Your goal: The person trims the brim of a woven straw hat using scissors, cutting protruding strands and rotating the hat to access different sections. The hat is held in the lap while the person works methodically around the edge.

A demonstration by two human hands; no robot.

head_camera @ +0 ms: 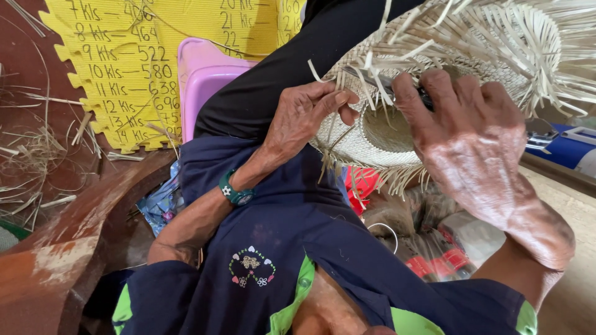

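Observation:
A pale woven straw hat (397, 133) with many loose strand ends rests on my lap, over a black-clad leg (292, 68). My left hand (307, 118), with a green wristwatch (234, 193) on its wrist, pinches the hat's brim edge between thumb and fingers. My right hand (472, 142) is closed on a pair of scissors (379, 80). Their metal blades point left among the strands near the left fingertips, and the handles are mostly hidden under the fingers.
A yellow foam mat (124, 68) with handwriting and a pink plastic stool (202, 77) lie beyond my leg. A worn brown wooden armrest (68, 236) curves at left, with straw scraps (31, 155) on the floor. Red packaging (363, 186) and plastic bags sit below the hat.

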